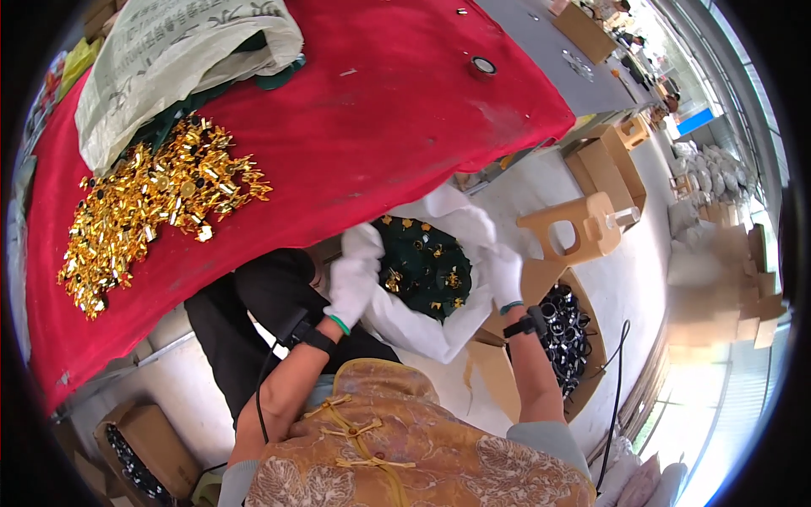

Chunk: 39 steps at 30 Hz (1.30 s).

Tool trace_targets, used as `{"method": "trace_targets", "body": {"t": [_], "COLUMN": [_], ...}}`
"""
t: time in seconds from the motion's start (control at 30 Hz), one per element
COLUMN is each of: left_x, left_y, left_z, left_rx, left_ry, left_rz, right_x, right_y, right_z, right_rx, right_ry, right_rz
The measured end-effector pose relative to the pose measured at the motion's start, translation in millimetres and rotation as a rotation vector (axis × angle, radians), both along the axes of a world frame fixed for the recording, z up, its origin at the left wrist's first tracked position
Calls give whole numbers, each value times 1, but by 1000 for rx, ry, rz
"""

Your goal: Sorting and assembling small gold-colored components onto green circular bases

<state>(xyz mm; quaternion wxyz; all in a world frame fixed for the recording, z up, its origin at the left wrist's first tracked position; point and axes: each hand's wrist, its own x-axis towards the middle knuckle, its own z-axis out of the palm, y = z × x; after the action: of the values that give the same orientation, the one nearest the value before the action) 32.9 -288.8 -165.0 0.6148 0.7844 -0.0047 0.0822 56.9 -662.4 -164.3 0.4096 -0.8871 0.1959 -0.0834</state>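
Both my hands wear white gloves. At the rim of a white sack beside the table, my left hand is closed on its left edge. My right hand grips the opposite edge, its fingers partly hidden by the bunched cloth. Between them the sack's mouth is spread wide. Inside lie dark green pieces with several small shiny gold parts on top. How deep the sack is filled cannot be seen.
The red-covered table bears a heap of gold parts, a tipped pale sack and a roll of tape. A tan plastic stool and a carton of black rings stand right. Another carton sits lower left.
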Motion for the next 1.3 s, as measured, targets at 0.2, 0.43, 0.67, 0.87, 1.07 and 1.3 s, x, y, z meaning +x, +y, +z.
{"method": "trace_targets", "body": {"t": [0.2, 0.43, 0.67, 0.87, 1.07, 1.3], "left_x": [3, -6, -15, -28, -22, -79], "left_y": [8, 18, 10, 20, 32, 104], "left_z": [6, 12, 32, 24, 42, 127], "left_rx": [-117, 98, 397, 282, 184, 121], "left_ry": [9, 158, 391, 312, 222, -322], "left_rz": [10, -13, -116, 0, 238, 92], "right_x": [30, 26, -98, -61, -2, 58], "right_y": [-41, 88, 158, 191, 277, 402], "right_z": [25, 95, 15, 96, 170, 175], "right_rx": [-123, -865, -160, -123, 37, -661], "right_ry": [-12, -256, 407, 16, -248, -527], "right_rz": [-104, 329, 1285, 983, 949, 1146]}}
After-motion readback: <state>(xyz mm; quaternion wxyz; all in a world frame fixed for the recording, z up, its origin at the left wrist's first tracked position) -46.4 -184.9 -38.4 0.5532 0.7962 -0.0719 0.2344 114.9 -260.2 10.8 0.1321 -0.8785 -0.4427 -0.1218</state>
